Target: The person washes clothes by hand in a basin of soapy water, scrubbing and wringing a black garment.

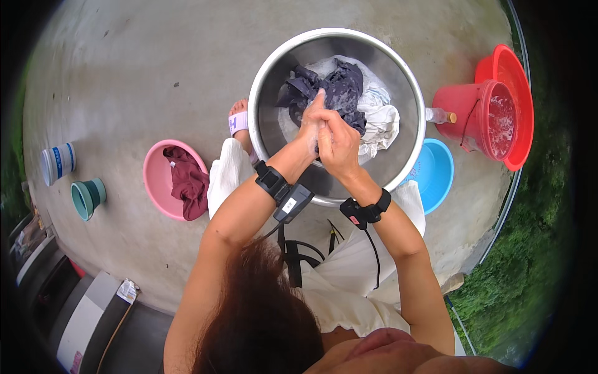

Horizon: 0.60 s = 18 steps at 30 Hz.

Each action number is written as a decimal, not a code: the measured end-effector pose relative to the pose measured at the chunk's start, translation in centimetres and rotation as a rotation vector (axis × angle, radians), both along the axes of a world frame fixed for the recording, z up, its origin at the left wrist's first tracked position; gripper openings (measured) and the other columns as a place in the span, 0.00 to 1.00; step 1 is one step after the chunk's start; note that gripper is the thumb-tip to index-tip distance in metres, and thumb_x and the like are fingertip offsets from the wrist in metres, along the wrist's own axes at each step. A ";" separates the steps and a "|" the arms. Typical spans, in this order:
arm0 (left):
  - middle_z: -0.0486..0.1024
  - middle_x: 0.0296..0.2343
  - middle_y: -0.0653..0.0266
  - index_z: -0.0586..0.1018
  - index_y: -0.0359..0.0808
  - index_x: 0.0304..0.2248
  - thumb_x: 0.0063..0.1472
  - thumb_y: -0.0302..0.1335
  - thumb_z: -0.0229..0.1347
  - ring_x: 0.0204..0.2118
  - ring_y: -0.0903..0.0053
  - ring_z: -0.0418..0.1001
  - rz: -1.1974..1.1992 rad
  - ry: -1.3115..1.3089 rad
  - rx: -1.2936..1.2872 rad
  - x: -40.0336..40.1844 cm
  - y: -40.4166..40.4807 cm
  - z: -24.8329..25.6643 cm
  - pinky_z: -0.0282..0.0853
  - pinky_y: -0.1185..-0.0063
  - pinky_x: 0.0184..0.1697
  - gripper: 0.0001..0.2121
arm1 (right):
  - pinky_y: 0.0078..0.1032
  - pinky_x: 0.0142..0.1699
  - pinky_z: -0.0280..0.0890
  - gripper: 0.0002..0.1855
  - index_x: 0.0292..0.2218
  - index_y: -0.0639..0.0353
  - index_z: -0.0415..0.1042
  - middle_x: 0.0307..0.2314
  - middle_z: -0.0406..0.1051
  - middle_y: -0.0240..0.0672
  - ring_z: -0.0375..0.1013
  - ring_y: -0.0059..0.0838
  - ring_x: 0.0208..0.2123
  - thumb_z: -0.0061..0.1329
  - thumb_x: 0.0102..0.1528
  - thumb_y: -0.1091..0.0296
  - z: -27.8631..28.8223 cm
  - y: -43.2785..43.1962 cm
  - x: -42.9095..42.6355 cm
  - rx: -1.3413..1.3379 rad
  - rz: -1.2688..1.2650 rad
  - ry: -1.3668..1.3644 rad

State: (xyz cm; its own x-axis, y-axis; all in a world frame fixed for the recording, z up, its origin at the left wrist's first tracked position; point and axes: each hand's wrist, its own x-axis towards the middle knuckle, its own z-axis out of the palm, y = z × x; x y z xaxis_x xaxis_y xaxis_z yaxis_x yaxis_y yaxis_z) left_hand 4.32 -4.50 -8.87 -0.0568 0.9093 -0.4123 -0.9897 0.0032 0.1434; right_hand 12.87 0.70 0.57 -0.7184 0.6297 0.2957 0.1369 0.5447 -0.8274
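A wide stainless steel basin (337, 188) stands on the concrete ground before me. Soaked dark navy cloth (343, 89) and white cloth (380, 122) lie in its suds. Above the basin's near half my hands meet. My left hand (312, 120) has its fingers stretched towards the dark cloth, with foam on the wrist. Curled fingers of my right hand (337, 142) wrap against the left palm. A small dark bit shows between the hands, but whether either grips cloth is hidden.
Left of me sits a pink basin (152, 180) holding a maroon garment (187, 184). To the right are a blue basin (437, 175), a clear bottle (437, 115), a red bucket of water (460, 110) and a red tub (522, 93). Steps (88, 311) lie at lower left.
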 end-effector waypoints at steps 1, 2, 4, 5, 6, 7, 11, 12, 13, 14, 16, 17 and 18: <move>0.74 0.33 0.71 0.73 0.42 0.43 0.69 0.45 0.41 0.38 0.80 0.75 -0.027 -0.018 0.008 -0.6 0.2 2.2 0.71 0.77 0.44 0.17 | 0.31 0.29 0.66 0.11 0.37 0.52 0.72 0.25 0.74 0.41 0.75 0.42 0.24 0.42 0.53 0.75 -0.5 0.4 0.1 0.009 0.002 0.003; 0.75 0.34 0.71 0.73 0.42 0.43 0.69 0.44 0.40 0.38 0.80 0.75 0.035 0.084 -0.259 0.8 1.3 4.5 0.71 0.77 0.44 0.17 | 0.32 0.29 0.66 0.11 0.37 0.52 0.73 0.25 0.74 0.40 0.74 0.43 0.23 0.42 0.52 0.76 -1.2 1.5 0.0 0.027 -0.074 -0.009; 0.76 0.39 0.70 0.73 0.41 0.45 0.70 0.43 0.39 0.41 0.80 0.75 0.086 0.140 -0.432 1.6 2.0 8.0 0.71 0.77 0.45 0.17 | 0.33 0.28 0.66 0.12 0.39 0.53 0.71 0.25 0.74 0.40 0.74 0.43 0.22 0.39 0.55 0.75 -2.5 4.7 0.2 -0.055 -0.249 -0.187; 0.76 0.42 0.69 0.73 0.41 0.47 0.70 0.41 0.39 0.42 0.80 0.75 0.086 0.140 -0.395 1.7 2.0 7.9 0.71 0.78 0.46 0.17 | 0.34 0.28 0.66 0.12 0.40 0.53 0.71 0.25 0.75 0.40 0.74 0.43 0.22 0.38 0.56 0.75 -2.4 5.5 0.3 -0.121 -0.349 -0.327; 0.76 0.40 0.69 0.73 0.41 0.46 0.70 0.41 0.39 0.41 0.80 0.75 0.082 0.147 -0.423 1.6 1.8 8.2 0.72 0.78 0.45 0.17 | 0.33 0.28 0.66 0.12 0.41 0.53 0.70 0.24 0.75 0.40 0.74 0.42 0.22 0.36 0.58 0.74 -2.1 4.9 0.4 -0.136 -0.295 -0.274; 0.76 0.38 0.70 0.74 0.41 0.45 0.70 0.42 0.39 0.40 0.80 0.76 0.085 0.158 -0.443 1.2 2.0 8.5 0.72 0.78 0.44 0.17 | 0.32 0.28 0.66 0.10 0.39 0.54 0.71 0.23 0.74 0.40 0.74 0.42 0.22 0.40 0.57 0.74 -1.8 3.7 -0.2 -0.037 -0.272 -0.071; 0.74 0.32 0.70 0.74 0.42 0.40 0.66 0.48 0.43 0.34 0.81 0.75 -0.031 0.030 -0.104 -0.1 0.1 0.8 0.74 0.79 0.37 0.18 | 0.24 0.33 0.67 0.09 0.37 0.61 0.72 0.26 0.74 0.40 0.75 0.35 0.25 0.43 0.54 0.78 0.2 -0.5 0.0 0.044 0.073 0.093; 0.75 0.32 0.70 0.74 0.42 0.40 0.67 0.47 0.43 0.34 0.81 0.75 -0.014 0.104 -0.313 0.3 0.6 3.0 0.74 0.79 0.37 0.18 | 0.28 0.28 0.66 0.09 0.34 0.55 0.73 0.22 0.73 0.39 0.75 0.37 0.22 0.45 0.51 0.78 -0.4 0.6 -0.4 0.027 -0.038 0.056; 0.75 0.33 0.70 0.74 0.42 0.41 0.68 0.46 0.42 0.35 0.81 0.75 0.060 0.126 -0.501 1.1 1.7 6.8 0.74 0.78 0.38 0.17 | 0.31 0.27 0.66 0.10 0.35 0.55 0.73 0.22 0.73 0.39 0.73 0.37 0.20 0.42 0.53 0.77 -1.3 2.1 -0.7 0.039 -0.131 0.040; 0.76 0.36 0.70 0.74 0.42 0.42 0.69 0.41 0.40 0.37 0.80 0.76 0.118 0.123 -0.425 1.2 1.9 7.5 0.74 0.77 0.40 0.16 | 0.32 0.27 0.65 0.10 0.36 0.55 0.73 0.22 0.73 0.39 0.73 0.38 0.20 0.41 0.54 0.76 -1.9 4.1 -0.8 -0.034 -0.244 -0.078; 0.77 0.39 0.69 0.74 0.41 0.43 0.70 0.39 0.38 0.40 0.79 0.76 0.084 0.089 -0.398 1.1 2.1 8.8 0.74 0.77 0.43 0.16 | 0.33 0.27 0.64 0.11 0.39 0.55 0.72 0.21 0.73 0.39 0.73 0.39 0.21 0.38 0.57 0.74 -1.9 5.6 -0.2 -0.119 -0.355 -0.253; 0.77 0.39 0.70 0.74 0.41 0.44 0.70 0.40 0.38 0.41 0.79 0.76 0.081 0.098 -0.389 1.0 2.1 8.2 0.74 0.77 0.43 0.16 | 0.32 0.28 0.65 0.11 0.38 0.55 0.72 0.22 0.73 0.39 0.73 0.39 0.22 0.40 0.56 0.75 -2.1 4.6 -0.2 -0.092 -0.317 -0.135; 0.77 0.39 0.69 0.74 0.41 0.44 0.69 0.43 0.38 0.39 0.78 0.77 0.116 0.112 -0.402 1.0 1.9 6.8 0.74 0.77 0.43 0.18 | 0.31 0.29 0.66 0.10 0.38 0.55 0.72 0.22 0.73 0.38 0.73 0.39 0.22 0.41 0.55 0.76 -1.3 3.0 -0.8 -0.026 -0.234 -0.016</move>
State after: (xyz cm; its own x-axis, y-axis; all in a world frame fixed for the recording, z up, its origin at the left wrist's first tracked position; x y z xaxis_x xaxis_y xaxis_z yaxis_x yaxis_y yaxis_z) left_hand 5.30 -2.55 -2.10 -0.2136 0.6625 -0.7179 -0.9652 -0.0295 0.2599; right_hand 12.06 3.75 -0.76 -0.5568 0.7866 0.2669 0.2704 0.4755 -0.8371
